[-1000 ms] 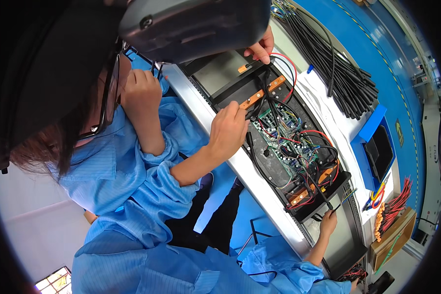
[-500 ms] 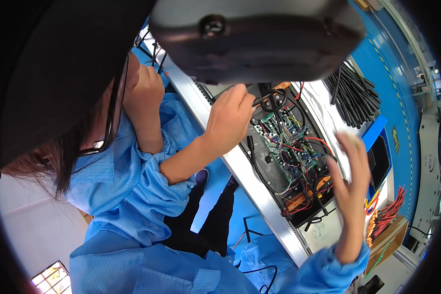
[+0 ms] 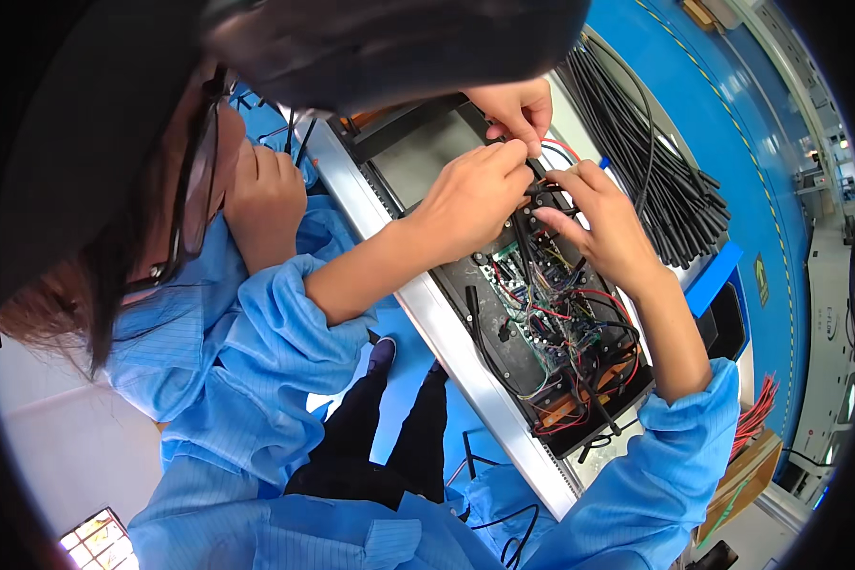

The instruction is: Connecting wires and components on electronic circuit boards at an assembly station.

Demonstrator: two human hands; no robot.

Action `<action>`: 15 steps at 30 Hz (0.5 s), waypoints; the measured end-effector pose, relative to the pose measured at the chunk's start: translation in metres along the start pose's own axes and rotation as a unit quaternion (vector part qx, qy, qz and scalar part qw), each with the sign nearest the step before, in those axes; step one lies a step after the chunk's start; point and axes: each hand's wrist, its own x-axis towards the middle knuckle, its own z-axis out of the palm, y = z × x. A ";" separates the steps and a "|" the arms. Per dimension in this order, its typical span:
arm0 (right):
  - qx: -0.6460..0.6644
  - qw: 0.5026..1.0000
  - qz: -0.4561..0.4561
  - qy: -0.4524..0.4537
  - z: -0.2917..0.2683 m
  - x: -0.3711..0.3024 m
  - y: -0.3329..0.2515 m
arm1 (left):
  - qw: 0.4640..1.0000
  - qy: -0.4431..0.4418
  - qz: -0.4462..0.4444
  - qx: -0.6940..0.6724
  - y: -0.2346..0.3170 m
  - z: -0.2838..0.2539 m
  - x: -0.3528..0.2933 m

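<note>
My left hand [image 3: 475,204] is closed, its fingertips pinched on a black cable [image 3: 539,174] at the far end of a dark open housing. My right hand [image 3: 606,214] is curled at the same cable from the other side, thumb and fingers around it. Just beyond my fingertips is another person's hand [image 3: 515,106], its fingers almost meeting my left ones. Below my hands in the housing sits a green circuit board [image 3: 532,294] under a tangle of thin coloured wires [image 3: 579,313]. A loose black cable with a plug [image 3: 475,309] lies along its left side.
Black cables [image 3: 655,180] lie bundled at the right, by a blue-edged bin [image 3: 727,313]. Red wires [image 3: 755,413] and a cardboard box [image 3: 741,489] are nearer. A silver rail [image 3: 456,351] edges the bench. A person with a raised hand [image 3: 261,204] leans in at left.
My right hand has come inward from the housing's right side to the black cable. My left hand has shifted slightly right and up. Another person's hand now shows at the top.
</note>
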 end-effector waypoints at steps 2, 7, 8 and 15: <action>0.008 1.000 -0.015 0.009 0.006 0.001 0.008 | 0.993 -0.026 -0.060 -0.097 -0.009 -0.002 -0.005; 0.049 0.998 -0.028 0.027 0.006 0.000 0.009 | 0.961 -0.092 -0.153 -0.213 -0.030 0.005 -0.022; 0.065 0.997 -0.023 0.033 0.004 0.000 0.007 | 0.953 -0.115 -0.166 -0.224 -0.034 0.007 -0.025; 0.094 0.995 -0.016 0.027 0.004 0.000 0.010 | 0.962 -0.213 -0.137 -0.100 -0.021 0.028 0.003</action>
